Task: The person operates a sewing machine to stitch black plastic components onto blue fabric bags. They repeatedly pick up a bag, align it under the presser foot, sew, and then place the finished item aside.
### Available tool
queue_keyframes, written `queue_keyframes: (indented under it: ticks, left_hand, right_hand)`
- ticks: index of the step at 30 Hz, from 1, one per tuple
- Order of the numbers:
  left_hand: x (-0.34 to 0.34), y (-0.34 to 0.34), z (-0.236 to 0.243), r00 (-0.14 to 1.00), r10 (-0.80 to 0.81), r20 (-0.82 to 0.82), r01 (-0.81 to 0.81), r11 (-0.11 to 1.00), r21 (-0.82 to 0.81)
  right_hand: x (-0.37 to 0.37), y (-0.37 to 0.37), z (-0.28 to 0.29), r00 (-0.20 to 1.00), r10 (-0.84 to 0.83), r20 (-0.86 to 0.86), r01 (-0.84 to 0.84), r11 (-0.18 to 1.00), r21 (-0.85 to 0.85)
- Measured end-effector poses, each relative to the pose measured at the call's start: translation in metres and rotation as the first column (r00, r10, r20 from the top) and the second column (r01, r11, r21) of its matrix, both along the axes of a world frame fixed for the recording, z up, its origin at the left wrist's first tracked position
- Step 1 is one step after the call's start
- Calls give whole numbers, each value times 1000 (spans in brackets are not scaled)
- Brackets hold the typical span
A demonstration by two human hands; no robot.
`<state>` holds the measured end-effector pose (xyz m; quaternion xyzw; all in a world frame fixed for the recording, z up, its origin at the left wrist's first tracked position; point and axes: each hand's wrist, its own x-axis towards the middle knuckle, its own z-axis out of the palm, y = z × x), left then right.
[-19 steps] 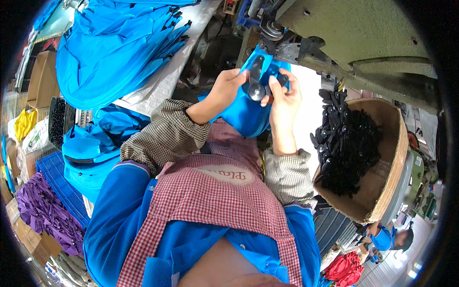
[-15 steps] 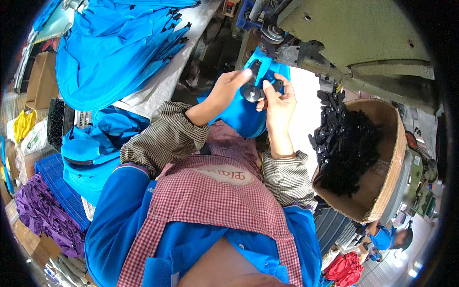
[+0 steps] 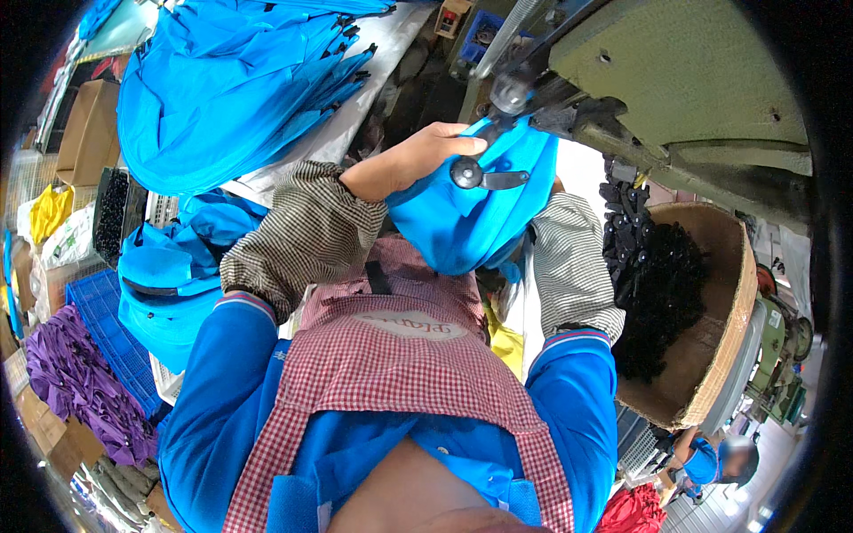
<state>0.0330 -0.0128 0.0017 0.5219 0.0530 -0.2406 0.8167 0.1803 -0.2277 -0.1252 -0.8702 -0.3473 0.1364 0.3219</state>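
My left hand [image 3: 425, 158] is closed at the upper edge of a bright blue cloth [image 3: 462, 235], its thumb pressed on a black hinged plastic piece [image 3: 505, 180]. That piece has two flat arms joined at a round hub and lies over the cloth. One arm runs up beneath the metal head of a machine [image 3: 511, 93]; the other points right. Only a sliver of my right hand [image 3: 558, 186] shows at the cloth's right side; its fingers are hidden behind the cloth.
A green machine body [image 3: 684, 71] overhangs at upper right. Beside my right arm stands a cardboard box [image 3: 729, 293] with many black plastic pieces [image 3: 657, 302]. Blue cloth piles [image 3: 222, 98] lie at left, near a blue crate [image 3: 107, 320] and purple cloth [image 3: 84, 382]. Another person [image 3: 706, 457] is at lower right.
My right hand has left the black piece and moved down and right behind the cloth. The piece's free arm now points right, and the cloth is spread wider. My left hand stays near the machine head.
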Motion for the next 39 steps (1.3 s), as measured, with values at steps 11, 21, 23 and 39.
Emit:
queue_keyframes:
  ticks: [11,21,23,39]
  left_hand:
    - [-108,-23,-63,932,-238,273,129,923,362]
    - [-111,-19,-50,899,-13,439,-342,606,718]
    - [-103,-17,-47,885,36,465,-390,602,696]
    - [-43,3,3,951,302,65,-307,946,106]
  right_hand:
    - [-5,24,-1,851,-256,458,365,916,-168]
    - [-15,24,7,824,-467,321,489,872,12]
    - [-12,16,0,821,-534,201,510,845,161]
    - [-164,39,105,744,-45,-667,562,583,587]
